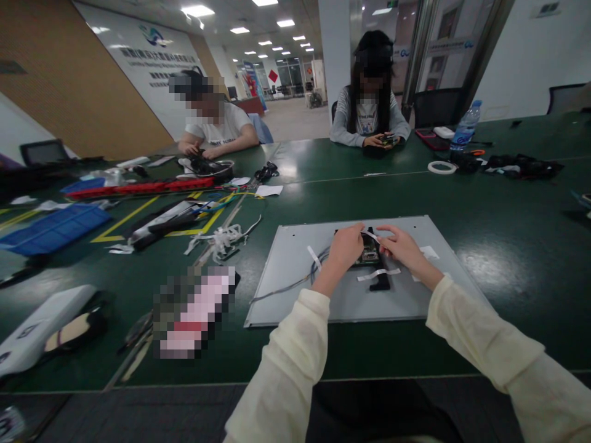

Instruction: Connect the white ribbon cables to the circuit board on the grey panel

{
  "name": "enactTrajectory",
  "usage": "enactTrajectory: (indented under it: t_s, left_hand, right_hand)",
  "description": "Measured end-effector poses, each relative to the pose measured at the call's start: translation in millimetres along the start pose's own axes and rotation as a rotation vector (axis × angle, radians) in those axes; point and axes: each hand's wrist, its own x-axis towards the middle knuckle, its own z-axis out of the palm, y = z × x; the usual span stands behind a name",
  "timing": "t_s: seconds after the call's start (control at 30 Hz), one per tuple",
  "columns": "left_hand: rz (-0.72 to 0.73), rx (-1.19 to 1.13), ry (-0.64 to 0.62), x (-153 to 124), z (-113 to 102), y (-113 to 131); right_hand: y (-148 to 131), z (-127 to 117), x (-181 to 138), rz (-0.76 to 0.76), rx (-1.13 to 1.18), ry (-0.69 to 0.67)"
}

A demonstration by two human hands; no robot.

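Note:
A pale grey flat panel [272,295] lies on the green table in front of me. On it sits a green circuit board [369,255] with a black bracket [381,283], partly covered by my hands. A short white tape strip [371,236] spans the gap between my fingers above the board. My left hand [345,249] is closed at the strip's left end. At the other end, my right hand [402,247] pinches it between thumb and fingers. Another white tape strip [378,274] crosses the bracket. Grey cables [286,288] run leftward from the board, with one more strip across them.
Left of the panel are a pixelated pink object [198,314], tangled white strips [226,241], a blue tray [55,229] and a white device [41,329]. Two people sit across the table. A tape roll [442,168] and water bottle [466,127] stand at back right.

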Motion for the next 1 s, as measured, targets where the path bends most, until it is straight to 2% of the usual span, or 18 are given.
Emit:
enactTrajectory:
  t_s: [0.2, 0.37, 0.47, 0.57, 0.77, 1.0]
  left_hand:
    - [0.049, 0.197, -0.103, -1, 0, 1]
    - [0.060, 0.221, -0.136, -1, -2, 4]
    - [0.058, 0.224, -0.139, -1, -3, 3]
    - [0.049, 0.242, -0.123, -1, -3, 3]
    - [0.079, 0.240, -0.112, -2, -3, 2]
    - [0.054, 0.251, -0.099, -4, -1, 0]
  right_hand:
    - [2, 0, -1, -0.046, -0.194, 0.033]
    - [-7, 0, -12, -0.132, -0.567, 0.084]
    - [-12, 2, -18, -0.126, -0.828, 0.089]
    - [-15, 6, -21, -0.122, -0.988, 0.070]
    - [-19, 9, -25, -0.140, -1.191, 0.057]
    - [-24, 5, -29, -0.161, -1.250, 0.006]
